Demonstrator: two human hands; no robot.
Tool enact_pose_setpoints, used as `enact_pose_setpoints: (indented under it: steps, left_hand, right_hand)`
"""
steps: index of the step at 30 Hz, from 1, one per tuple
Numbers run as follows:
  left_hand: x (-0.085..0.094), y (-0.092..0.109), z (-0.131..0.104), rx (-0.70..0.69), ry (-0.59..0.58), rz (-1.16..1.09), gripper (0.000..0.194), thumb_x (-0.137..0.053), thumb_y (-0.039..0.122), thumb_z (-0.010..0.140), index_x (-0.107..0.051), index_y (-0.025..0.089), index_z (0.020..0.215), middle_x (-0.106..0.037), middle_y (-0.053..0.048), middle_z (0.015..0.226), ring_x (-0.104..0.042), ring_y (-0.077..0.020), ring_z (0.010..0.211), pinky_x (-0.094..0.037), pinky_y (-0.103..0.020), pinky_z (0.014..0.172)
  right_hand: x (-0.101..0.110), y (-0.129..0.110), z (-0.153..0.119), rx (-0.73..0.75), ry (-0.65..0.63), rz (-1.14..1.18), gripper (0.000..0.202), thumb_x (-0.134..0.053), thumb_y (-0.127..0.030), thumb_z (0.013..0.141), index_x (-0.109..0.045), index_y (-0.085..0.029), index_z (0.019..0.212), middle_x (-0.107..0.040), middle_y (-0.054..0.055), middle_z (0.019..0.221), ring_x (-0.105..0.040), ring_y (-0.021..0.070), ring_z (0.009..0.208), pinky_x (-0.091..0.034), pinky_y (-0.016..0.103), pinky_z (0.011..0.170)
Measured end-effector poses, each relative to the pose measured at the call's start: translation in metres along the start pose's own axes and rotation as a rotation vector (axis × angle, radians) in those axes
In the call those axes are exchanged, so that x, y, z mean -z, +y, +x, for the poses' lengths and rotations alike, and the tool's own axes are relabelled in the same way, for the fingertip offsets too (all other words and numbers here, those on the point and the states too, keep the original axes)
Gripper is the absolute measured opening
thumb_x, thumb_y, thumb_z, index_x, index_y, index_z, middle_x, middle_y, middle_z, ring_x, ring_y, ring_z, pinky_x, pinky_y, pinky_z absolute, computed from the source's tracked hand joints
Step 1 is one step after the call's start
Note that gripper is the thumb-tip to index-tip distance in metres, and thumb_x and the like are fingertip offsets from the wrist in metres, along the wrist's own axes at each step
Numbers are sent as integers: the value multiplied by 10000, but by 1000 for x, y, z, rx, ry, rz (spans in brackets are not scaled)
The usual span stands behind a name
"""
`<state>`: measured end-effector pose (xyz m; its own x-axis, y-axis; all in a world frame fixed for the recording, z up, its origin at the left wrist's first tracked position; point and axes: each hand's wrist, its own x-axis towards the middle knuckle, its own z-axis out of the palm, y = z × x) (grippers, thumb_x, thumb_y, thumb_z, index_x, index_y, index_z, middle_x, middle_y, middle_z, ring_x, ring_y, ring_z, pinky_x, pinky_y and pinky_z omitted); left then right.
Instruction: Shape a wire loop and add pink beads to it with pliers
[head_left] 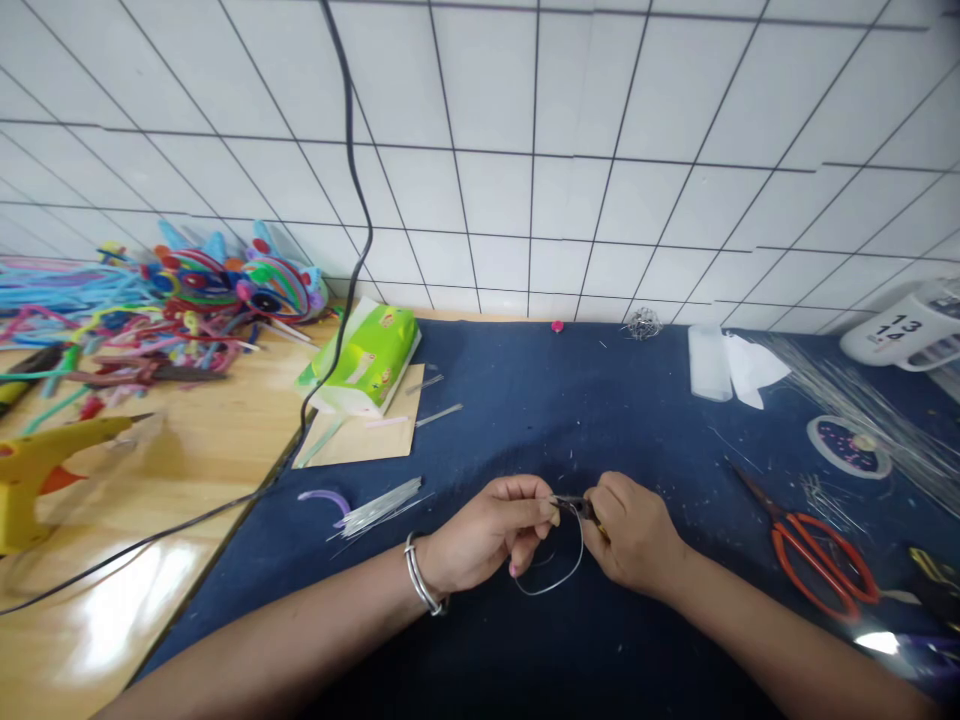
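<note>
A thin silvery wire [559,583] hangs in a loop below my two hands, over the dark blue cloth. My left hand [510,525] pinches one part of the wire between thumb and fingertips. Wrapped round a pair of dark-jawed pliers [579,506], my right hand [628,530] hides most of the handles; a bit of yellow shows at the grip. The plier jaws meet the wire right beside my left fingertips. A bundle of short pale strips [382,508] lies left of my left hand, near a purple curved piece [326,497].
Orange-handled scissors [821,560] lie to the right, near loose pins and long wires [870,400]. A green tissue pack [367,355], a black cable [352,150] and a yellow glue gun [52,470] are left. A white mug [900,325] lies at far right.
</note>
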<state>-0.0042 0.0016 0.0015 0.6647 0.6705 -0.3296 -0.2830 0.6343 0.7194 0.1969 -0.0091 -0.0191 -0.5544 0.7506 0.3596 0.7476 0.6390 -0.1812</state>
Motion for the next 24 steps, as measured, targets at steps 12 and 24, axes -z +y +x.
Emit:
enact_pose_setpoints:
  steps: [12,24]
  left_hand:
    - [0,0,0,11,10,7,99,-546,204,793,-534,119,743,-517,25,617,-444,-22,323,-313,-131,302]
    - [-1,0,-1,25,19,8,104,-549,213,788,-531,126,735,-524,34,600,-449,-22,320,-308,-132,301]
  right_hand:
    - [1,-2,0,-30,-82,59,148,-414,-194,811,-461,-153,676,-441,31,692,-389,126,626,-317,255,571]
    - [3,-2,-2,-24,-79,76,133,-423,-175,789,-446,-161,659,-431,22,675,-384,124,611,-300,260,552]
